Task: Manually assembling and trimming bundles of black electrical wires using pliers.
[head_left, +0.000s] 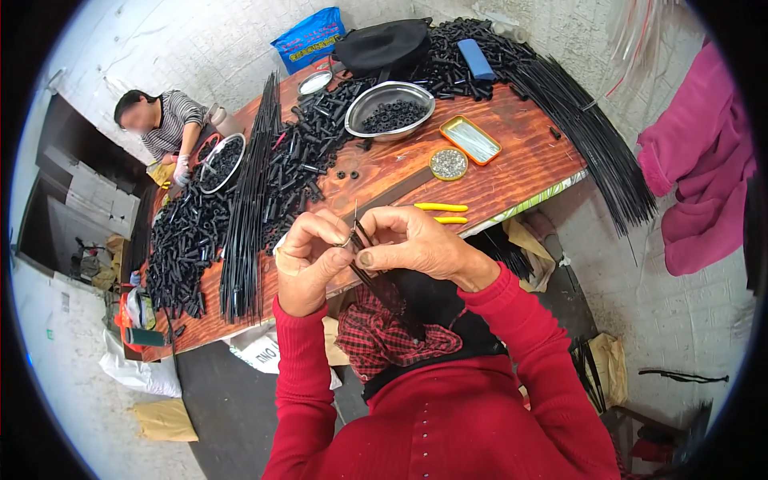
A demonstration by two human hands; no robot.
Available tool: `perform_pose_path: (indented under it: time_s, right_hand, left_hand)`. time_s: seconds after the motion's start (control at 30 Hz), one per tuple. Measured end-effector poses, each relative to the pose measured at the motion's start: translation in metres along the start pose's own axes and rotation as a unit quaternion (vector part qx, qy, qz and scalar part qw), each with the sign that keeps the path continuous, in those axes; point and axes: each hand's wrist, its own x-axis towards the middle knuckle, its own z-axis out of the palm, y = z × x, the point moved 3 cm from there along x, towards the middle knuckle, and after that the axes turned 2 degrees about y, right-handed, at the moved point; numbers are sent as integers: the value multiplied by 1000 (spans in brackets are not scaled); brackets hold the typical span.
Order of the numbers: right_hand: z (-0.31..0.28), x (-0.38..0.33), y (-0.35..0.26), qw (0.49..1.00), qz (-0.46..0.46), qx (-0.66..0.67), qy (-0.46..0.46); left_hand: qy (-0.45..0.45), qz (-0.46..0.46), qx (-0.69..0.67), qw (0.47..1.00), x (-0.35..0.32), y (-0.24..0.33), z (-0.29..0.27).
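Note:
My left hand and my right hand meet just past the near edge of the wooden table. Pinched in my right fingers are thin black strands, which hang down toward my lap. A thin pin-like piece sticks up between the two hands. My left thumb and fingers are pressed together at the end of the strands; the small piece in them is mostly hidden. Just past my right hand lie pliers with yellow handles. A red and black checked cloth covers my lap.
Black tubular parts are heaped over the wooden table. Long black rods lie across it; more overhang the right edge. A metal bowl, a round tin and a rectangular tin hold small parts. Another person works far left.

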Motion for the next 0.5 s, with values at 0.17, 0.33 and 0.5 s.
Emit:
perform_pose_path:
  time_s: [0.17,0.33,0.5]
  right_hand:
    - [0,1,2,1000,-2,-5,-2]
    - [2,3,11,998,9,29,-46]
    - [20,-3,13,996,-86,11,27]
  left_hand:
    - [3,-20,-39,999,-2,-1,-3]
    - [-29,-5,-86,996,-4,-8,-11]
    - [14,31,-82,996,-4,-6,-15]
